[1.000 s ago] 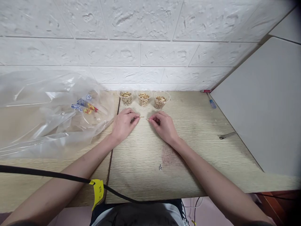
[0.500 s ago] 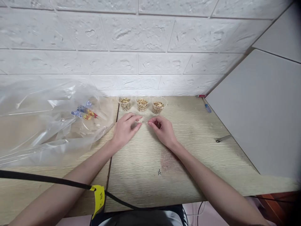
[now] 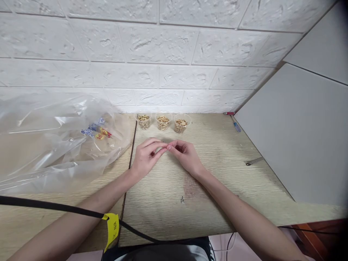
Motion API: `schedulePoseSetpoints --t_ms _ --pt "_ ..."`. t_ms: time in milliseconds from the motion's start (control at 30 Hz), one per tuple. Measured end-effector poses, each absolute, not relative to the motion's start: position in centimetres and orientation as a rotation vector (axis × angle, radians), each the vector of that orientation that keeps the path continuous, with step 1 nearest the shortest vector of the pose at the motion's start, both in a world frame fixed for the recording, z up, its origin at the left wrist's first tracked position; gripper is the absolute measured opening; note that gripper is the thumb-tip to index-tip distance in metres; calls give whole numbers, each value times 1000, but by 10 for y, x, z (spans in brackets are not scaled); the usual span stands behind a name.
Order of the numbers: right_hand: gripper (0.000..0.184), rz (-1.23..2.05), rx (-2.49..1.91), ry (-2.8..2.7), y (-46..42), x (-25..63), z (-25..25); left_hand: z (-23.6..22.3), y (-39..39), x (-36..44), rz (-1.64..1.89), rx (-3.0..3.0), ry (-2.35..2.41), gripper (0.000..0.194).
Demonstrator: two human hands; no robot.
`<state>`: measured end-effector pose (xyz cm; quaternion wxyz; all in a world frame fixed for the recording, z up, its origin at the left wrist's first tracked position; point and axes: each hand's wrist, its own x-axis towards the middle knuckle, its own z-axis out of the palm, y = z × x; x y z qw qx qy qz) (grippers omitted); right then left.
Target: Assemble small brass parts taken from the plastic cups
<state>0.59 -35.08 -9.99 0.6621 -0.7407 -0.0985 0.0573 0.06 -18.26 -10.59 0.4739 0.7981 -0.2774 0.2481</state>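
Note:
My left hand [image 3: 146,155] and my right hand [image 3: 187,154] meet fingertip to fingertip above the wooden table. Each is closed in a pinch, thumb against fingers. The half-second-old view shows a thin metal pin at the fingertips of each hand; now the fingers cover these almost wholly. Just beyond the hands stand a left clear cup [image 3: 144,120], a middle clear cup [image 3: 163,122] and a right clear cup [image 3: 181,124], all filled with small gold-coloured metal pieces.
A large clear plastic bag [image 3: 54,145] lies at the left. A small metal part [image 3: 182,199] rests near the front. To the right are a blue-handled screwdriver [image 3: 236,127], a red-handled tool [image 3: 228,113], a metal tool [image 3: 253,161] and a grey panel [image 3: 293,127]. A black cable [image 3: 54,206] crosses the front left.
My hands have come together, closing the gap between their fingertips. The left thumb and fingers have closed up, and the thin pins are now mostly covered. The whole view has shifted slightly.

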Motion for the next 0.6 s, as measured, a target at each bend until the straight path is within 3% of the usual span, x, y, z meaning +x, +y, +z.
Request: schedulePoseSetpoints --t_ms 600 --pt "26 120 -1672 -229 -354 4 -95 -109 -181 4 441 1877 -497 12"
